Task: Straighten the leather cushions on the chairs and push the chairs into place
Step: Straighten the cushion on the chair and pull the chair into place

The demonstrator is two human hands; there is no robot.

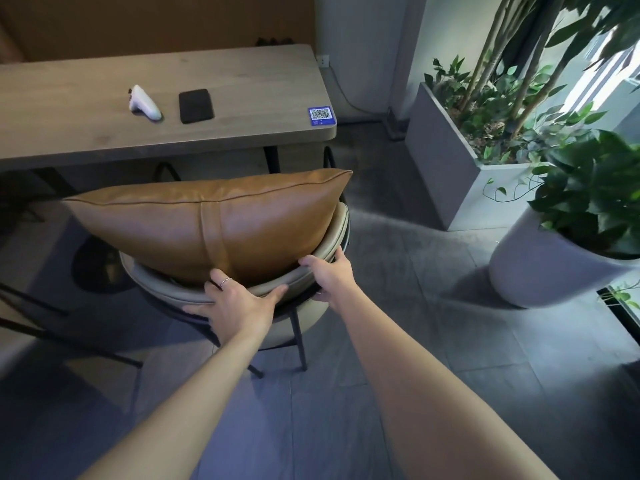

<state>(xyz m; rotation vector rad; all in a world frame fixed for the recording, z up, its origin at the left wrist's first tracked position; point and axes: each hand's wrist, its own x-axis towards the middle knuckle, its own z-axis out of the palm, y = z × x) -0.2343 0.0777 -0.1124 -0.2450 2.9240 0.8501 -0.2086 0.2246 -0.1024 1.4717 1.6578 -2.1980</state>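
A tan leather cushion (214, 223) stands upright on a chair (162, 287) with a curved beige padded back and thin black metal legs. The chair faces a wooden table (242, 81) and sits a little back from its edge. My left hand (239, 301) lies spread on the top of the chair back, fingertips against the cushion's lower edge. My right hand (329, 275) grips the chair back's right side, thumb on top and fingers curled beneath the rim.
On the table lie a white controller (143, 102), a black pad (196, 106) and a blue QR-code sign (321, 116). A grey rectangular planter (443, 161) and a round white plant pot (540, 265) stand to the right. Another chair's black legs (52, 327) show at left.
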